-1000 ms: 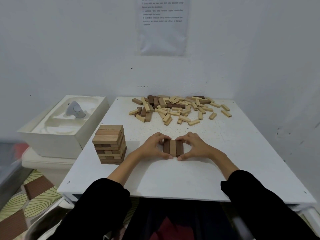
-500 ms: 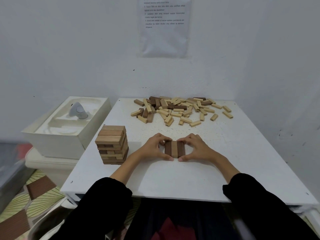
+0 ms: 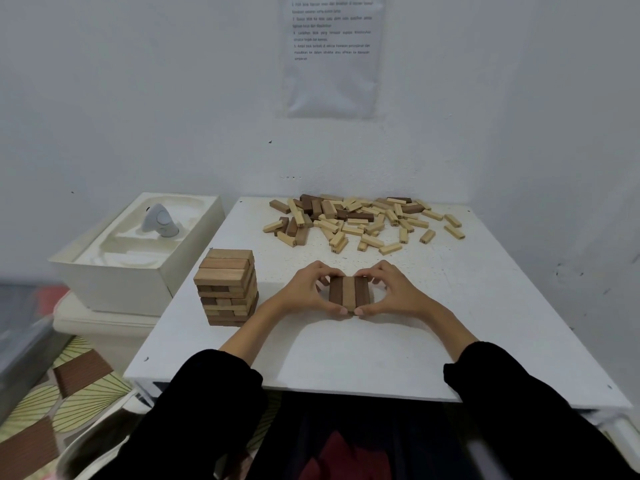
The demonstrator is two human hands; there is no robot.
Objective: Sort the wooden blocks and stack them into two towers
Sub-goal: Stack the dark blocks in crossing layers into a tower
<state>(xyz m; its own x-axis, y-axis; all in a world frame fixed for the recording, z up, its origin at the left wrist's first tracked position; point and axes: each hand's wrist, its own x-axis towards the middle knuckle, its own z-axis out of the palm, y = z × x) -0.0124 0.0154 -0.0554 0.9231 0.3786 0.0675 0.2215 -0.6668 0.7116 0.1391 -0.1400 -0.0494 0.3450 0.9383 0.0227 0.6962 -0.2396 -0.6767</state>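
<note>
1. A white table [image 3: 485, 323] stands against a white wall. A person is at its near edge.
2. A row of three blocks [image 3: 349, 292] lies flat on the table, near the middle. The two outer blocks are dark brown and the middle one is lighter. They lie side by side and touch.
3. The left hand [image 3: 304, 294] is on the left side of the row. Its fingers curl round the far end and its thumb presses the near end.
4. The right hand [image 3: 393, 294] does the same on the right side. The two thumb tips almost meet at the near end. Both hands are clamped on the row.
5. A tower [image 3: 227, 289] of blocks stands on the table to the left of the hands, apart from them. Its layers cross each other, and the top blocks are light brown.
6. A pile of loose blocks [image 3: 363, 221] lies at the far side of the table. Most are pale and some are dark brown.
7. A white box [image 3: 114, 282] sits left of the table with a small grey thing [image 3: 160, 221] in it.
8. A sheet of paper [image 3: 332, 81] hangs on the wall. Its words are too small to read.
9. Black sleeves [image 3: 214, 403] cover both arms.
</note>
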